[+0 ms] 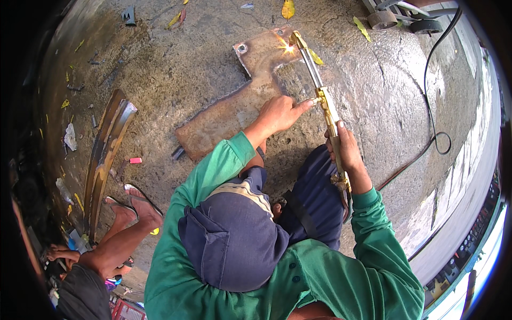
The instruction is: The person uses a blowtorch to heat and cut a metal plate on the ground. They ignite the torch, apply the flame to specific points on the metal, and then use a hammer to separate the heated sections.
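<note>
A brass cutting torch [311,66] slants up from my lap, its bent tip over the far end of a rusty steel plate [229,112]. A bright orange flame [288,48] glows where the tip meets the plate. My right hand [348,148] is wrapped round the torch handle. My left hand [278,113] is above the plate, with its fingers curled and its thumb and fingertip closed at a small knob on the torch's side. Round holes mark the plate's far corners. A dark hose end shows below my right hand.
Curved rusty steel strips [109,154] lie at left, near another person's sandalled foot [143,202]. A pink block [135,160] rests on the concrete. Hoses [426,96] run along the right. A wheeled cart [383,20] stands at far right. Leaves are scattered about.
</note>
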Demonstrator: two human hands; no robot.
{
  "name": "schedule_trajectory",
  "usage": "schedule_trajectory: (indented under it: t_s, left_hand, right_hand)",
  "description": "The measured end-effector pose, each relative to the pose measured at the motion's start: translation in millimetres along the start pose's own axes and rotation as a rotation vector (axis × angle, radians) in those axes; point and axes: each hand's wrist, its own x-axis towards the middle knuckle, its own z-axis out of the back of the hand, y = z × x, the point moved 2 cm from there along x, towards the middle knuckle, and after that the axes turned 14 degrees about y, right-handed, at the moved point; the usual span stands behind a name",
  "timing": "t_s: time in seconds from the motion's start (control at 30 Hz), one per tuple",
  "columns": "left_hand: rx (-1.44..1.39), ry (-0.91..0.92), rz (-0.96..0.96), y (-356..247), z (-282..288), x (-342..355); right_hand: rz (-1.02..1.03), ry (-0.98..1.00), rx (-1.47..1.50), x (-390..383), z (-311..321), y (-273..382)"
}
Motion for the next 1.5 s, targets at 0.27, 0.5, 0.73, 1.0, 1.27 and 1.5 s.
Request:
schedule_trajectory:
  t_s: [0.27, 0.5, 0.73, 1.0, 1.27, 1.5]
  left_hand:
    - [0.003, 0.006, 0.001, 0.9, -0.4, 0.4]
    - [0.020, 0.035, 0.034, 1.9, -0.5, 1.9]
    - [0.023, 0.022, 0.027, 2.7, -0.6, 1.4]
    - [0.025, 0.030, 0.034, 0.5, 0.3, 0.8]
    - [0.013, 0.015, 0.023, 2.6, -1.3, 1.7]
    - [0.019, 0.042, 0.034, -0.5, 1.4, 0.5]
  right_hand:
    - [0.005, 0.001, -0.005, 0.7, 0.3, -0.4]
    - [-0.010, -0.006, 0.000, 0.0, -0.5, -0.4]
    - [-0.017, -0.006, -0.012, -0.1, -0.9, -0.2]
    - [-0.016, -0.009, -0.016, -0.6, -0.6, -0.2]
    - [-0.003, 0.003, -0.013, -0.8, -1.2, 1.3]
    - [0.017, 0.004, 0.006, -0.3, -1.0, -0.3]
